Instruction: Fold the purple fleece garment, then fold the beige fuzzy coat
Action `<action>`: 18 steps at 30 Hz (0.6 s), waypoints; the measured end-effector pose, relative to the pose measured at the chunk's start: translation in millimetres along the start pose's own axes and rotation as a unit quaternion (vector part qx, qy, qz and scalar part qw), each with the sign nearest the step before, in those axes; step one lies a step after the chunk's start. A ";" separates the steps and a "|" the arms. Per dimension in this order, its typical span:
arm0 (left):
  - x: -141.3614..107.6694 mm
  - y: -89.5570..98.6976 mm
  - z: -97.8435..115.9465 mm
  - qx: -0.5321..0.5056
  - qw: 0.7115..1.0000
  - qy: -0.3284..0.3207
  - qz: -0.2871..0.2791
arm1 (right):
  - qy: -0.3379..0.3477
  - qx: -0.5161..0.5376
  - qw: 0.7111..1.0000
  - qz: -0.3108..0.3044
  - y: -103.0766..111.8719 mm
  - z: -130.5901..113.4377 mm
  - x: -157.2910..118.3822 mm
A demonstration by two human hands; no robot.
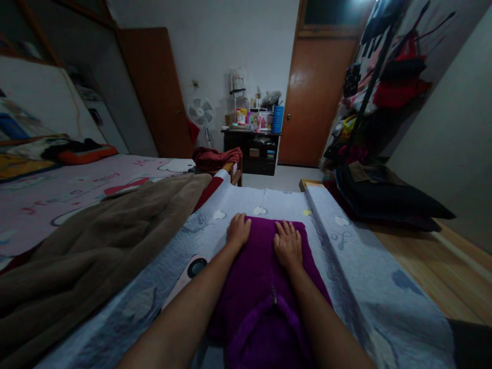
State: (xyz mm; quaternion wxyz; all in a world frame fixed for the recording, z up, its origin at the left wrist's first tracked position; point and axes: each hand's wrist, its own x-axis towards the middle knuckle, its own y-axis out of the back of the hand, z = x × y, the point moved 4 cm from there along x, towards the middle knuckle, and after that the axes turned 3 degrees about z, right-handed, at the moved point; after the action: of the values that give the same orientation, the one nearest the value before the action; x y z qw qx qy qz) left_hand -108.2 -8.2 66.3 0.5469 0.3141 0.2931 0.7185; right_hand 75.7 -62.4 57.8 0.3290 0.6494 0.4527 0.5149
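Note:
A purple zip-up jacket (257, 277) lies folded on the bed in front of me, its collar nearest my body and a zipper pull (274, 295) on its middle line. My left hand (238, 231) rests at its far left edge, fingers stretched forward and slightly bent. On the far right part of the jacket, my right hand (288, 245) lies flat with its fingers apart. Partly hidden behind my left forearm is a pink phone (188, 274) with a round dark camera ring, lying on the sheet.
The light blue patterned sheet (142, 302) runs under the jacket. A brown blanket (115, 251) lies to the left, beside a pink bed cover (88, 179). Dark folded clothes (380, 197) are stacked on wooden boards (415, 251) at right. A dark cabinet (251, 151) and a fan (202, 113) stand behind.

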 end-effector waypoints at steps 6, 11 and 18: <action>27.6 19.6 -33.6 -0.078 0.984 0.156 -0.040 | -0.016 0.006 1.000 -0.006 -0.4 0.5 0.9; 29.1 14.7 -27.5 -0.138 0.965 0.194 -0.114 | -0.011 0.009 1.000 0.008 2.2 -0.6 -2.0; 43.3 7.7 -19.0 -0.166 0.967 0.182 -0.070 | -0.016 0.013 1.000 0.003 0.3 0.6 -0.9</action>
State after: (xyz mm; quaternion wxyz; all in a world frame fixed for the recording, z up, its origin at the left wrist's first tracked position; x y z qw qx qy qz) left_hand -136.4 30.6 65.9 0.5782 0.0618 0.2858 0.7617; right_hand 76.4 -63.3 57.6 0.3263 0.6632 0.4523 0.4991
